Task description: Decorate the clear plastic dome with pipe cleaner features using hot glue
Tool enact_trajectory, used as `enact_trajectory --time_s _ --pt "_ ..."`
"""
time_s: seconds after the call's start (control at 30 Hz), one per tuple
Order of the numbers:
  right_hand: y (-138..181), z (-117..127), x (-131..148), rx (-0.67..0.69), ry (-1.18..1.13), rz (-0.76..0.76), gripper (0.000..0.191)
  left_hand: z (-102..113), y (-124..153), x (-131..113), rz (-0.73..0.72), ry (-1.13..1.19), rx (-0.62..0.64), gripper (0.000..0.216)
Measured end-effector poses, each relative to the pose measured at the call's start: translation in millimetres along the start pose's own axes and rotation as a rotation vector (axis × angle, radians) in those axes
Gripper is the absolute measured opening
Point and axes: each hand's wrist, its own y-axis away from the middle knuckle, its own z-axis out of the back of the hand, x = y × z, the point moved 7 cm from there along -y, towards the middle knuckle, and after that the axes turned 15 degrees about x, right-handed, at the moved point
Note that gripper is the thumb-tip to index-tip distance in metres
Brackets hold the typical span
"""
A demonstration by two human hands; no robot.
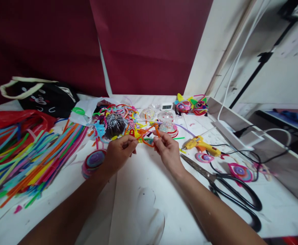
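Between my two hands is a bent orange pipe cleaner [147, 143], raised above the white table. My left hand [120, 149] pinches its left end with thumb and forefinger. At the other end, the fingers of my right hand [167, 149] are closed on it. Just past my fingers sits a heap of coloured pipe cleaner pieces [128, 112] around a dark bundle with pale tips [115, 125]. A round coil of purple, red and blue pipe cleaner [95, 159] lies left of my left wrist, partly covered by it.
Large black-handled scissors [215, 178] and a yellow glue gun [202, 145] lie right of my right arm. Long pipe cleaners [41, 153] spread across the left side. Clear plastic domes [166, 117], a small digital display [166, 107] and a black bag [47, 97] stand behind.
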Motion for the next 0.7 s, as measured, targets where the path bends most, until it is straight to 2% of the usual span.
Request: enact_trajectory --time_s 0.13,0.2,0.4,0.6,0.7 --pt "-2.5 10.6 3.7 -0.021 0.052 -0.009 0.032 7.8 0.7 1.1 0.0 0.036 -0.07 0.013" --pt "-2.9 13.5 8.5 -0.017 0.081 -0.007 0.031 8.5 0.5 -0.5 0.013 0.085 -0.063 0.013" --pt "7.0 7.7 26.2 0.046 0.136 -0.013 0.029 -17.4 0.0 -9.5 0.057 0.361 0.249 0.023" --pt "23.4 -3.8 26.4 0.164 0.209 -0.061 0.028 -19.3 2.8 -6.0 0.067 0.528 0.152 0.042" --pt "27.2 -7.9 21.8 0.198 0.236 -0.079 0.027 -20.2 3.8 -10.2 0.029 0.485 0.144 0.037"
